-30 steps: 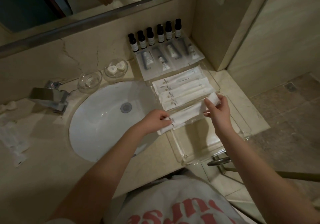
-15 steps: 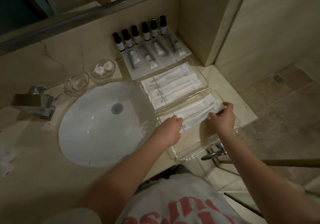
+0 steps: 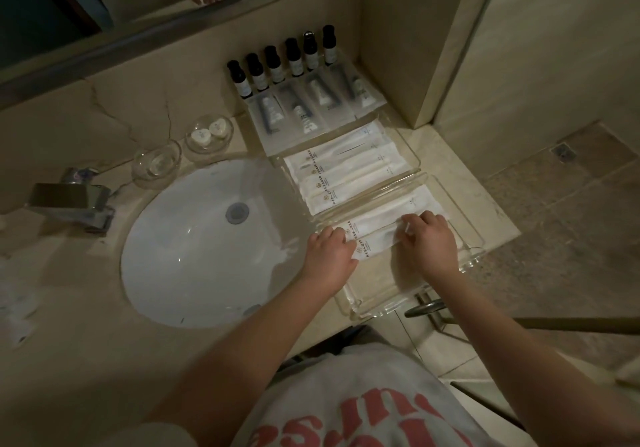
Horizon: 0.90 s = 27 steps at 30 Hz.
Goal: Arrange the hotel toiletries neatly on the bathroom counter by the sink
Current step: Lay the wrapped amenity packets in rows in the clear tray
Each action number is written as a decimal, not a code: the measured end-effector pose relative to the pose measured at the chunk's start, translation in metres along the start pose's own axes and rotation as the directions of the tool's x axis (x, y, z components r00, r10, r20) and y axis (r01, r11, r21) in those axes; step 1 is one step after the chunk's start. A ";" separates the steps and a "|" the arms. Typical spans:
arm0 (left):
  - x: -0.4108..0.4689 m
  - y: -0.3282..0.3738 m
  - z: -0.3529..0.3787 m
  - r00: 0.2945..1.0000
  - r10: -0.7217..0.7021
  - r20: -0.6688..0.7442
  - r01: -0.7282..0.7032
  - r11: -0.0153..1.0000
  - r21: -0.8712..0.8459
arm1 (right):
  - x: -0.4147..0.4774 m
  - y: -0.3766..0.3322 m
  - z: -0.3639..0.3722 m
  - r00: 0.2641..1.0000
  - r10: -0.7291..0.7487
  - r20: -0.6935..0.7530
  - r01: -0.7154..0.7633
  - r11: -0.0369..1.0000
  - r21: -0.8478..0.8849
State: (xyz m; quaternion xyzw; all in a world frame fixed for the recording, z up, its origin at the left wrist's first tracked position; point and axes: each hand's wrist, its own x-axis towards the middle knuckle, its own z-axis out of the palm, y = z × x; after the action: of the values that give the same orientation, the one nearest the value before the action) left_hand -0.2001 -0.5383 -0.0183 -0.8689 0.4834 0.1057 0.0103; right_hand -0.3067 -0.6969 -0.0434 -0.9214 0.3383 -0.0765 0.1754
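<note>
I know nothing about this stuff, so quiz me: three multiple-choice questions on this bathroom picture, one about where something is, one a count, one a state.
1. Where is the glass dish with two white soaps? A. behind the sink B. inside the sink C. on the floor
2. How many dark-capped bottles stand by the wall? A. four B. six C. nine
3. What are the left hand and right hand doing? A. turning the tap B. lifting a bottle C. touching white packets in the near tray
Answers: 1 A, it sits on the counter past the sink's rim. 2 B, six stand in one row. 3 C, both hands lie on the packets.
</note>
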 end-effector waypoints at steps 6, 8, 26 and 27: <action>-0.002 -0.007 0.001 0.995 -0.029 -0.091 0.026 0.999 -0.031 | 0.005 -0.002 -0.001 1.000 0.008 0.005 -0.008 1.000 -0.025; -0.004 -0.009 0.001 0.997 -0.018 -0.070 0.017 1.000 -0.020 | 0.004 -0.003 -0.001 1.000 0.013 -0.024 -0.014 0.999 -0.030; -0.022 -0.039 -0.010 0.990 -0.103 -0.098 0.080 0.973 -0.215 | 0.000 -0.048 -0.005 0.994 -0.091 0.055 0.093 0.995 -0.038; -0.025 -0.046 -0.014 0.984 -0.119 -0.129 0.091 0.974 -0.206 | 0.001 -0.057 -0.005 0.990 -0.130 0.049 0.131 0.991 -0.027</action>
State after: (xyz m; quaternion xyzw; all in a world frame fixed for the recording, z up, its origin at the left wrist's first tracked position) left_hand -0.1719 -0.4944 -0.0036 -0.8952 0.4234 0.0913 -0.1053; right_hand -0.2733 -0.6586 -0.0173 -0.9456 0.2742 -0.0611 0.1639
